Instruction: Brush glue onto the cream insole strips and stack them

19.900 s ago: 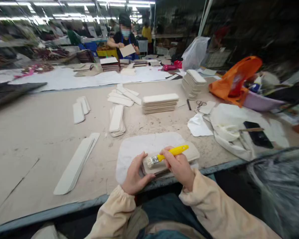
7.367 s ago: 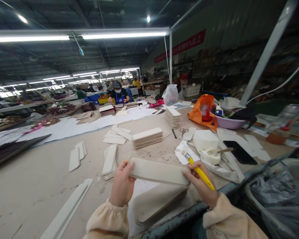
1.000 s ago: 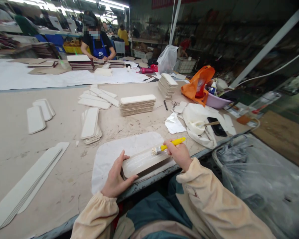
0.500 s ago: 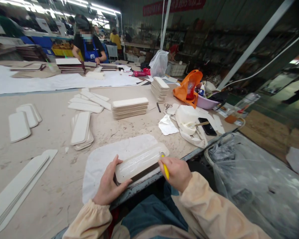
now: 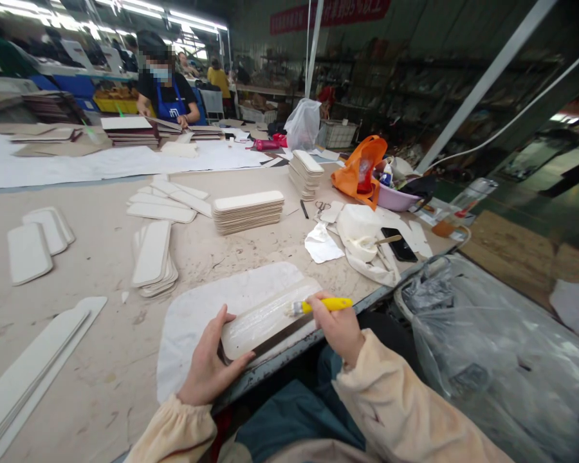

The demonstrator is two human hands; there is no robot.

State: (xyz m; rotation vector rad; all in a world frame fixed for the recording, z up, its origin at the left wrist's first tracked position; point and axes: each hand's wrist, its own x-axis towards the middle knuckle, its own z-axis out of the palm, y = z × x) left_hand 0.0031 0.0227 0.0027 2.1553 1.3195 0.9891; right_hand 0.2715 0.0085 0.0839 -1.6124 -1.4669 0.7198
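Observation:
A long white panel with rounded ends [image 5: 260,323], wet and shiny on top, lies at the near table edge over a white sheet [image 5: 188,315]. Its dark side suggests a stack, though I cannot tell how many pieces. My left hand [image 5: 210,360] grips the panel's left end, thumb on the near side and fingers on the far side. In my right hand [image 5: 338,329] is a paintbrush with a yellow handle [image 5: 335,303]. The bristles touch the panel's top, right of its middle, and the handle points right.
Stacked white panels [image 5: 248,212] stand beyond, with looser ones [image 5: 152,254] to the left. On the right are a white tub [image 5: 359,225], a phone [image 5: 399,245], scissors [image 5: 322,206] and an orange bag [image 5: 361,170]. A co-worker [image 5: 168,96] handles boards across the table.
My right hand has swung the paintbrush from steep to nearly level, and its bristles have moved left along the panel from the right end. My left hand keeps its grip.

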